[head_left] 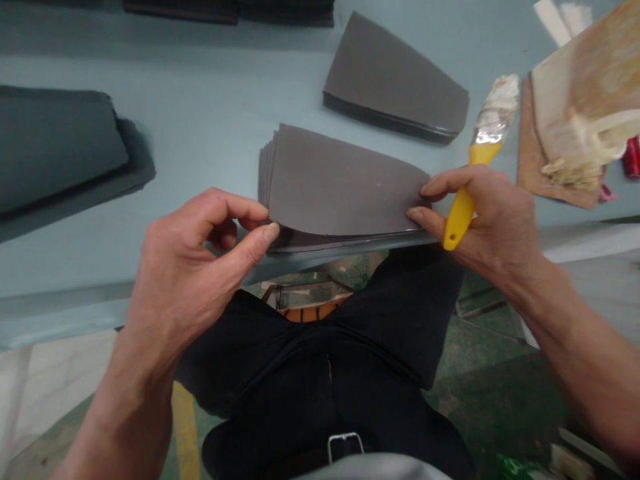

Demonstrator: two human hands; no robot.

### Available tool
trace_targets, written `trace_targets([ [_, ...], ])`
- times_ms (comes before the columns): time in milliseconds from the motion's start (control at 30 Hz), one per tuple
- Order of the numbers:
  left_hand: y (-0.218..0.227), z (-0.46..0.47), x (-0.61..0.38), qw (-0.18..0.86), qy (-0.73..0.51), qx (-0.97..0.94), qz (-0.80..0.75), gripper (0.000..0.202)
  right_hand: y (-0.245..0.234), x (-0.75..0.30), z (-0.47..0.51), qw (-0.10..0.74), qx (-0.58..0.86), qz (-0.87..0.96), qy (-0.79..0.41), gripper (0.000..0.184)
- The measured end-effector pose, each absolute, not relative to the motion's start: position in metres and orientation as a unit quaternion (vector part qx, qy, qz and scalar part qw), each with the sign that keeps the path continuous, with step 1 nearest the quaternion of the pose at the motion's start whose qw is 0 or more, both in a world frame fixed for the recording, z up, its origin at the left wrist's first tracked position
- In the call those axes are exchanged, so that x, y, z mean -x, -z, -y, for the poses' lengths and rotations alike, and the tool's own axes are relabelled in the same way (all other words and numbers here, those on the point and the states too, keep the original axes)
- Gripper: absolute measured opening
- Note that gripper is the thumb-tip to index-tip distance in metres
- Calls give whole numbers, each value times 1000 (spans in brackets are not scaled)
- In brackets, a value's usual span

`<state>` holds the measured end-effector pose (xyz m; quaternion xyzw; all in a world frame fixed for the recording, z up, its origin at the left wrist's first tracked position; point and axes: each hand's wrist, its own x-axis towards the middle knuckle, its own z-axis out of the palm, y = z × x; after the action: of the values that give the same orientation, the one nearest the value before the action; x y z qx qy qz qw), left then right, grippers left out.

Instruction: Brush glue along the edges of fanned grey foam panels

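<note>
A fanned stack of grey tapered sheets lies at the near edge of the table, its top sheet slightly lifted along the near side. My left hand pinches the near left corner of the top sheet between thumb and forefinger. At the narrow right end, the thumb and forefinger of my right hand grip the sheet's edge. The same right hand also carries a paintbrush, its yellow handle lying across the palm and its whitish, coated bristles pointing up and away.
A neat stack of similar grey pieces sits behind. Dark pieces lie at left, and more dark stacks at the far edge. On the right, a stained container stands on a brown board, near a red spool.
</note>
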<state>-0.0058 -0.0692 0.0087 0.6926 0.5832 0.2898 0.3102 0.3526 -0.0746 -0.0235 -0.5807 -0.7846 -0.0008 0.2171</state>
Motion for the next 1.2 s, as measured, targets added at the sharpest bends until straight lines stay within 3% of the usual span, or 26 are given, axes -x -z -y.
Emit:
trace_targets([
  [700, -18, 70, -16, 299, -291, -781, -464, 29, 29, -354, 75, 243, 535, 809, 29, 17],
  [1033, -18, 89, -54, 265, -357, -773, -452, 22, 30, -355, 76, 234, 525, 818, 34, 18],
  [1200, -19, 79, -46, 331, -365, -709, -504, 12, 28, -353, 75, 238, 517, 822, 29, 17],
])
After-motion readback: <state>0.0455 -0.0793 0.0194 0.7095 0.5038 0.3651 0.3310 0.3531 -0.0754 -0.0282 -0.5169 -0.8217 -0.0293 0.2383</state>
